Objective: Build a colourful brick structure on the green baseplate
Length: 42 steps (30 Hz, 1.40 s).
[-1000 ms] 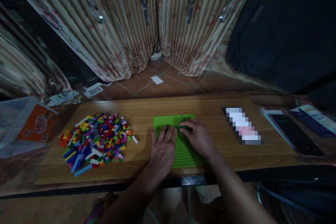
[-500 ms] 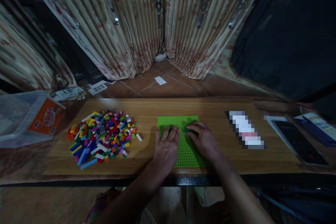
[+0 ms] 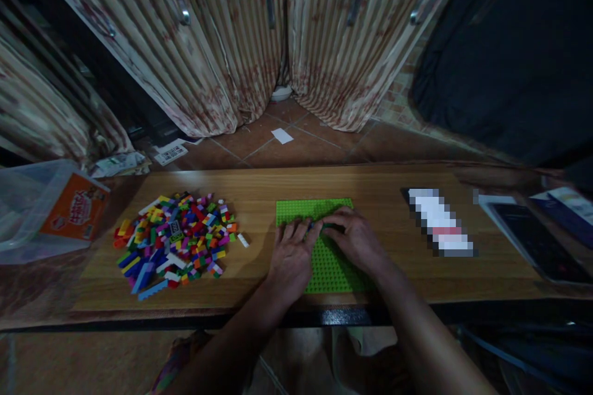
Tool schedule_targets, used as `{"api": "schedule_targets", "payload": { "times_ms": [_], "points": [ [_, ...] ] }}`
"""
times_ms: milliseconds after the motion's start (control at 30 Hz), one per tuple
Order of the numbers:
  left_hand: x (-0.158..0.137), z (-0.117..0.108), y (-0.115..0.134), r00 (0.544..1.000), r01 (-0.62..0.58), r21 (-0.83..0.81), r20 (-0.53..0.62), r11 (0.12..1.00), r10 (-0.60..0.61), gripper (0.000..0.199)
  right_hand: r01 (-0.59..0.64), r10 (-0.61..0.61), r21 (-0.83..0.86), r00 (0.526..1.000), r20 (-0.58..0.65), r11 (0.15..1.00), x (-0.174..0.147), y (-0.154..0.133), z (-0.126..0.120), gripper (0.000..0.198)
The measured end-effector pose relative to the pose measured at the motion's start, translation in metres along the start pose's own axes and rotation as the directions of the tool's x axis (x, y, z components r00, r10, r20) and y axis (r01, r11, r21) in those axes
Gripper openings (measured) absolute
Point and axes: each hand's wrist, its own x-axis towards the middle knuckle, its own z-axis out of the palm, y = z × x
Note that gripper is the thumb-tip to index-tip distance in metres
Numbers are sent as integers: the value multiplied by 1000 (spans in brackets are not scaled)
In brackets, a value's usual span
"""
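Near the middle of a green studded baseplate, my two hands nearly meet at the fingertips. My right hand pinches a small dark green brick between thumb and forefinger, low over the studs. From the left side, my left hand reaches across the plate with its fingers bent down. A small blue brick shows between its thumb and forefinger, mostly covered. Whether either brick is pressed onto the studs is hidden by the fingers.
A heap of mixed coloured bricks lies left of the plate, with one white brick at its edge. A clear plastic tub stands far left. To the right are a blurred-out object and a dark tablet-like slab.
My right hand has shifted slightly left with the green brick, closer to my left hand. The left thumb now sits by the green brick, and a bit of blue has come into view. The camera has tilted down.
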Motion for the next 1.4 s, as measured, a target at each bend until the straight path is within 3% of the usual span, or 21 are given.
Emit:
{"api": "schedule_targets", "payload": {
  "times_ms": [267, 700, 833, 1000, 1133, 1267, 1400],
  "points": [
    [3, -4, 9, 998, 32, 89, 55, 996, -37, 60, -31, 31, -27, 1000, 0, 999, 4, 1, 2, 18],
    [12, -14, 22, 996, 46, 200, 72, 979, -62, 51, -185, 185, -7, 983, -4, 983, 6, -2, 6, 20],
    [11, -13, 21, 996, 46, 189, 67, 981, -60, 52, -172, 172, -5, 985, -21, 985, 6, -5, 6, 19],
    [6, -4, 10, 998, 54, 90, 11, 994, -55, 61, -113, 123, 197, 992, -37, 974, 2, 6, 0, 25],
    [7, -1, -4, 993, 54, -67, -98, 996, -60, 65, -199, 245, 389, 967, -70, 899, 1, 18, -4, 26],
    [9, -8, -14, 966, 91, -131, -229, 987, -119, 58, -221, 293, 366, 944, -153, 904, 1, 16, -3, 20],
    [7, -10, -8, 971, 40, -102, -229, 994, -63, 49, -223, 287, 338, 946, -151, 914, 1, 4, 1, 20]
  ]
}}
